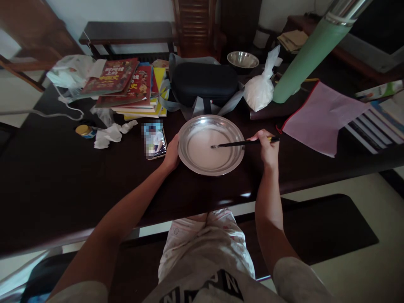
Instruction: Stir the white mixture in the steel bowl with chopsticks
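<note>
A round shiny metal basin (234,158) stands on the dark table in front of me, with a pale, whitish mixture (202,153) in it. At its left rim, my left hand (172,153) grips the side, its fingers partly hidden by the basin. My right hand (267,148) is closed round the upper end of black chopsticks (235,144) with gold-marked ends. They slant nearly level over the basin's right rim, and their silvery tips touch the mixture near the middle. Left of my left hand lies a phone (154,139) with its screen lit.
Behind the basin sit a black case (205,82), a tied bag of white powder (259,90), a tall green flask (311,63) and another metal bowl (243,59). Stacked books (126,86), crumpled tissue (109,135) and a small jar (85,131) lie left; a pink mesh pouch (325,118) lies right.
</note>
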The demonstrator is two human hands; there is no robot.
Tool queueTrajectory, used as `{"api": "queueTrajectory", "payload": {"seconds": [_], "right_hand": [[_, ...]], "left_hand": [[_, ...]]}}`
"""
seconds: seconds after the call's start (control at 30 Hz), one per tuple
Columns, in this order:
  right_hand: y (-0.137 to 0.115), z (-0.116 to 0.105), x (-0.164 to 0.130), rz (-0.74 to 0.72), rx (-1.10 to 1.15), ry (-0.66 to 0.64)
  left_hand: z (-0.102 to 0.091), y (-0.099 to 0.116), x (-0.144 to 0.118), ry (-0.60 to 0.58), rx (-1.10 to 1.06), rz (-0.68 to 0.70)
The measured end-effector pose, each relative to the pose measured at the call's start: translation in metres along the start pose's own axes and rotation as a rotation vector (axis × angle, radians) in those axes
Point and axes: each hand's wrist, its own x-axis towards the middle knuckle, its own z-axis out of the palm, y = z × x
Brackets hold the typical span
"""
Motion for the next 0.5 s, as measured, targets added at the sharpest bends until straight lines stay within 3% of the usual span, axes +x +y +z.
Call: {"api": "queueTrajectory", "payload": {"seconds": [0.17, 0.23, 0.37, 0.5], "right_hand": [[-0.0036, 0.0039, -0.0006, -0.006, -0.009, -0.202], [-0.0035, 0.0046, 0.0004, -0.012, -0.026, -0.179], [-0.003, -0.0003, 0.0013, 0.004, -0.039, 0.009], [-0.0058, 0.002, -0.0008, 0.026, -0.028, -0.127]], "left_hand": [[0.0024, 0.0004, -0.0009, 0.004, -0.045, -0.015], [0.0036, 0.0014, -0.0019, -0.004, -0.054, -0.017], [0.0047, 0.0033, -0.0032, -0.006, -0.06, -0.025], [0.0038, 0.0025, -0.0026, -0.004, -0.056, -0.018]]}}
